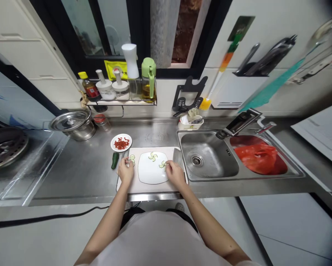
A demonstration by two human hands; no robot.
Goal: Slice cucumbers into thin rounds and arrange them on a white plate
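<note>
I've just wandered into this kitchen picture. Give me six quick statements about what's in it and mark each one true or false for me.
1. The right hand is at the right edge of the squarish white plate. True.
2. The cucumber piece lies on the squarish white plate. False: the cucumber piece lies on the steel counter, left of the cutting board.
3. The round white plate holds chopped red pieces. True.
4. The red plastic bag lies in the left half of the double sink. False: the red plastic bag lies in the right half.
5. The steel pot has its lid on. True.
6. The left hand is touching the faucet. False: the left hand is beside green slices.
</note>
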